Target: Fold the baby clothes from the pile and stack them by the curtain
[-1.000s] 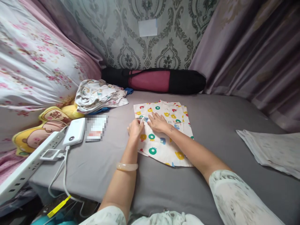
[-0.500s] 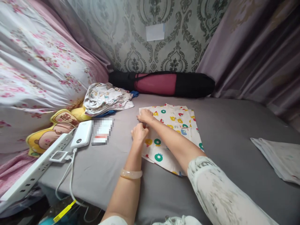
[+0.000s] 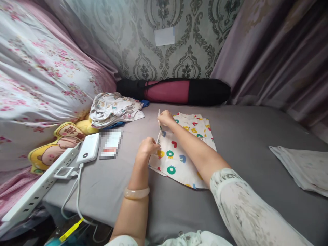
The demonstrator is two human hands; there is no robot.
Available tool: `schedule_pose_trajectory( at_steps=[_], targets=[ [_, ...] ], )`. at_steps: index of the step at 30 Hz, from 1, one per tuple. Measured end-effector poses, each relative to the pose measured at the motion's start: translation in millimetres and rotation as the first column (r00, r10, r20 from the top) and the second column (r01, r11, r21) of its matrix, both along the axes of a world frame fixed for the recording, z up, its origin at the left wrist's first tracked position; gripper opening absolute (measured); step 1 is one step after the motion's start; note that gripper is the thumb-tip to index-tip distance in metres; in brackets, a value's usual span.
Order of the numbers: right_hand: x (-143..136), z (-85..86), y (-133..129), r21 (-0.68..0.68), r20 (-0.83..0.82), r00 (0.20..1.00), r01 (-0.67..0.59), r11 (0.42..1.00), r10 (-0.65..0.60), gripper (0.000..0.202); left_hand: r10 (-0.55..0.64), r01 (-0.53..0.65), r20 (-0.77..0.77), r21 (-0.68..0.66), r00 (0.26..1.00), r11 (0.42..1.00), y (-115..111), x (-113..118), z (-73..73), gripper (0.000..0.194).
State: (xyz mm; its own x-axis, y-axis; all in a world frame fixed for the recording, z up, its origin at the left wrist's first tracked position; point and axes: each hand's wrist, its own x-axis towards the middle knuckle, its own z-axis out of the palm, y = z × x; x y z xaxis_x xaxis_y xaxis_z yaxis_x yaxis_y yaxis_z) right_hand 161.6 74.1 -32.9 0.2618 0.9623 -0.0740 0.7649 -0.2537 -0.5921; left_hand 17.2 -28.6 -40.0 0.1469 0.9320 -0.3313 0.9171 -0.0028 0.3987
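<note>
A folded white garment (image 3: 176,157) printed with green rings and yellow, red and blue figures lies on the grey sheet; its exact kind is hard to make out. My right hand (image 3: 166,118) is closed on the far part of its left edge, which stands up a little from the sheet. Nearer to me, my left hand (image 3: 148,147), below which a pale bangle (image 3: 136,193) circles the forearm, pinches the same edge lower down. The right forearm crosses over the garment and hides part of it.
Crumpled printed clothes (image 3: 114,109) lie at the back left. A black and red long bag (image 3: 166,91) rests along the wall. A phone (image 3: 110,144), a white power bank (image 3: 88,147), a power strip (image 3: 41,188) and a plush toy (image 3: 53,152) are left. Folded cloth (image 3: 302,167) lies right.
The garment's left edge has been raised between my hands. My right hand has moved slightly up and right, my left hand slightly left, so they are farther apart. The view has shifted a little.
</note>
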Motion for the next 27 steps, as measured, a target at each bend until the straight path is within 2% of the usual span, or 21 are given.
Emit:
schedule_pose_trajectory(
  at_steps=[5,9,12,20,27],
  targets=[
    [46.7,12.4,-8.7,0.099,-0.195,0.978,0.092,0.991,-0.072,0.011,-0.091,0.091,-0.035,-0.005,0.995,0.996,-10.2,-2.2,13.8,0.007],
    [69.3,17.0,-28.4,0.133,-0.322,0.939,0.169,0.977,-0.119,0.007,-0.154,0.158,-0.060,0.068,0.986,0.985,-23.3,5.0,27.5,0.005],
    [80.9,16.7,-43.1,0.125,-0.381,0.913,0.204,0.971,-0.143,0.005,-0.180,0.185,-0.051,0.117,0.982,0.976,-33.1,15.3,32.2,0.005],
    [102.2,7.9,-67.9,0.108,-0.441,0.874,0.277,0.955,-0.203,0.006,-0.290,0.294,-0.045,0.131,0.956,0.947,-52.2,41.5,28.0,0.008],
    [115.0,-6.0,-85.4,0.092,-0.308,0.905,0.335,0.938,-0.293,0.004,-0.333,0.339,-0.070,0.113,0.940,0.934,-58.1,55.3,17.3,0.010]
  ],
)
